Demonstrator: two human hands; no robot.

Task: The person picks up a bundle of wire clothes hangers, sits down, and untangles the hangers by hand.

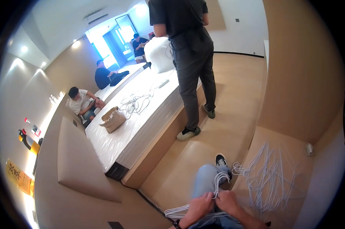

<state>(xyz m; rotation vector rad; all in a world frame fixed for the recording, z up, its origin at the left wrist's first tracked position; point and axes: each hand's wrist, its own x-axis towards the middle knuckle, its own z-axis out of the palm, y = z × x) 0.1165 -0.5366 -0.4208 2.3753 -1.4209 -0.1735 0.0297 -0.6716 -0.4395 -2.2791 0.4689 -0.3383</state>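
Above my lap, my left hand and my right hand meet with fingers closed on a looped bundle of white cable. The bundle's loops stand up over my knee in light blue jeans. More white strands stretch out to the left, beneath my left wrist. To the right of my right hand, a tangled spread of white cables lies on a wooden surface.
A person in dark clothes stands beside a plastic-wrapped mattress. On it lie a brown bag, coiled cables and a white bulky object. Several people sit farther back. A small white item sits at right.
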